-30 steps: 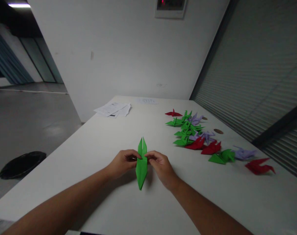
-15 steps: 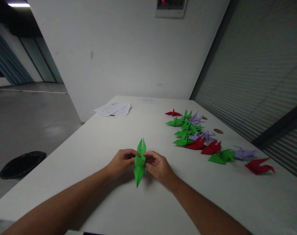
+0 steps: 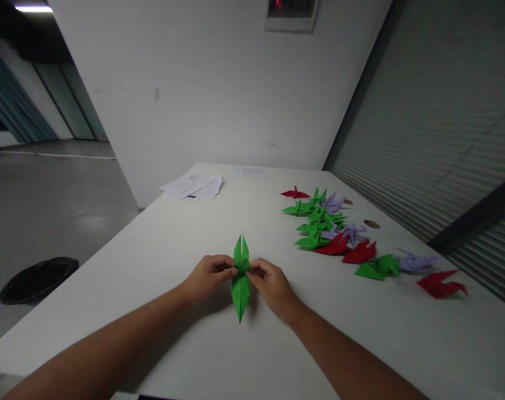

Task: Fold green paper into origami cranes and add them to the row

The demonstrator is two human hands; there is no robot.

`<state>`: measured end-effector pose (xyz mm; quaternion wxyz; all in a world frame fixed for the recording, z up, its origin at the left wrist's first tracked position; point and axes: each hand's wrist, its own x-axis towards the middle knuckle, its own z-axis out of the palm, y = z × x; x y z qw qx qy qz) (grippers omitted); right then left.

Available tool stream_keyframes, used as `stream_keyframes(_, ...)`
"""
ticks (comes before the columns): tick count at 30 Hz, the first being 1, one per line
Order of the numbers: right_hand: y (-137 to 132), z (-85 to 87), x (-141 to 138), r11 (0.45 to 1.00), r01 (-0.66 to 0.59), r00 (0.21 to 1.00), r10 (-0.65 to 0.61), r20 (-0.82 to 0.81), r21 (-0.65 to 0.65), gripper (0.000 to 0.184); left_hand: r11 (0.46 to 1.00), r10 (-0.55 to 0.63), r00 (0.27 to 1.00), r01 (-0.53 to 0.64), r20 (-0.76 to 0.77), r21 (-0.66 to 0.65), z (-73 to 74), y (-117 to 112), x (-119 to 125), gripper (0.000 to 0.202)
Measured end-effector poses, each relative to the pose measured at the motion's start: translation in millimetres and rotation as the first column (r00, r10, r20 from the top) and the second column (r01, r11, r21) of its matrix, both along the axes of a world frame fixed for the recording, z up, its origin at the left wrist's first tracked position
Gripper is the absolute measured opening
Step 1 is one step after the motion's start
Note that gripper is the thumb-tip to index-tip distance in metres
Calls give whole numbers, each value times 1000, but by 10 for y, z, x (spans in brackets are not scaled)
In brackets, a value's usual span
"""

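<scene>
A green origami piece (image 3: pixel 240 294) is held just over the white table, its single point toward me and two narrow points facing away. My left hand (image 3: pixel 208 278) pinches its left side at the middle, thumb and fingers closed on the paper. On the opposite side, my right hand (image 3: pixel 273 283) pinches the paper too. Between my fingertips a raised fold shows in the middle of the piece. The undersides of both hands and the back of the paper are hidden.
Folded paper cranes in green, purple and red (image 3: pixel 360 251) lie along the right side of the white table (image 3: pixel 160 344). Printed sheets (image 3: pixel 191 186) rest at the far left. A bin with a black liner (image 3: pixel 39 280) stands on the floor left of the table.
The green origami piece has straightened from a slight tilt, its near point swinging right. Its middle flap now looks flatter and wider. Both hands keep their pinch.
</scene>
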<state>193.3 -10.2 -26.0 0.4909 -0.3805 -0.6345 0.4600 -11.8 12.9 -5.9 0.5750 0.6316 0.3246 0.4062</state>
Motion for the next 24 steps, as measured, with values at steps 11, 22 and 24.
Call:
stream_keyframes(11, -24, 4, -33, 993, 111, 993, -112, 43, 32, 19, 999, 32, 989, -29, 146, -22, -39, -22, 50, 37)
stream_keyframes(22, -10, -12, -16, 989, 112, 992, -117, 48, 95, 17, 990, -3, 1000, 7, -26, 142, -13, -48, 27, 23)
stream_keyframes(24, -12, -6, -17, 989, 106, 993, -111, 46, 101, 16, 990, -2, 1000, 6, -27, 142, -11, -49, 26, 19)
